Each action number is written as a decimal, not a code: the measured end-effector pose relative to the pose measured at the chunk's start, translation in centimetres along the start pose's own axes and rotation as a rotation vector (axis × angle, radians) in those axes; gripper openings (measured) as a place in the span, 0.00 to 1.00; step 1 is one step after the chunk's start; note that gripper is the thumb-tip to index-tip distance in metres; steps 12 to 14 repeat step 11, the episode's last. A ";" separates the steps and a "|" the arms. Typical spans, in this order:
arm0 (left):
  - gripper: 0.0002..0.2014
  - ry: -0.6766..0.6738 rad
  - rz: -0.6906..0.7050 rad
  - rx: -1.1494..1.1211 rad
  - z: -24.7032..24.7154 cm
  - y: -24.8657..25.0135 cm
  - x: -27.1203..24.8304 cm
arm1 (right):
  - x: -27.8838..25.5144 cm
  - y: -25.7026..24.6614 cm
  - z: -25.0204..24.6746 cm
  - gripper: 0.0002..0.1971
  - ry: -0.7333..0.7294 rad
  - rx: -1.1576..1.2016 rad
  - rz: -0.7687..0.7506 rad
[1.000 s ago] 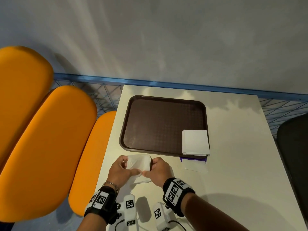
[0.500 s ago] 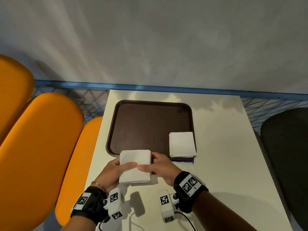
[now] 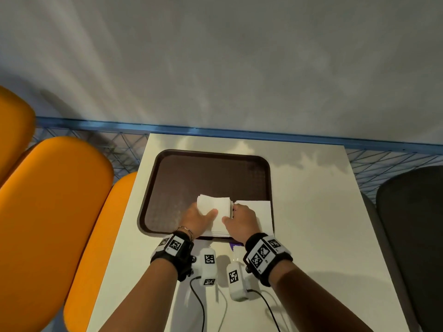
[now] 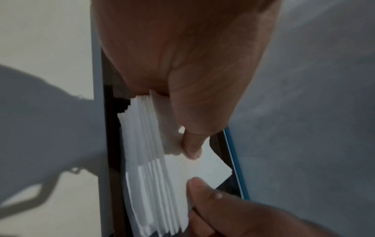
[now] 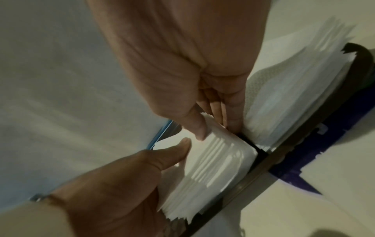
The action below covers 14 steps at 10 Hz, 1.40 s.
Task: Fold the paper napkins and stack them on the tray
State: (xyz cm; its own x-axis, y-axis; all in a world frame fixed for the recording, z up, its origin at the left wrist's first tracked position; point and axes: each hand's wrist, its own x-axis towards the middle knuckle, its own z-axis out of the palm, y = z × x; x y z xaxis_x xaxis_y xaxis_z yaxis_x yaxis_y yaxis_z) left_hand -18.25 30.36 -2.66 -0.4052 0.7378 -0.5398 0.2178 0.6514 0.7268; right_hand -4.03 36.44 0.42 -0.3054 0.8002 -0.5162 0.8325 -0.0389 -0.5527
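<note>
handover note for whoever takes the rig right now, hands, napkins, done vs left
Left hand: grips the left side of the folded napkin bundle, thumb on top.
Right hand: grips its right side, thumb on top, fingers down the edge.
Bundle is over the tray, near its front edge, beside the other napkin stack at the tray's front right corner.
Done: this bundle looks folded and brought to the tray.
Left: set it down, probably square it, let go. Whether it already rests on the tray is unclear.
</note>
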 end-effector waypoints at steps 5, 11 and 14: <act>0.51 0.294 -0.167 0.207 2.2 0.5 -0.3 | -1.4 2.7 -3.3 0.23 0.214 -0.234 -0.216; 0.18 0.484 0.400 0.614 4.7 0.2 -7.5 | -5.0 6.7 -5.0 0.23 0.165 -0.391 -0.325; 0.18 0.484 0.400 0.614 4.7 0.2 -7.5 | -5.0 6.7 -5.0 0.23 0.165 -0.391 -0.325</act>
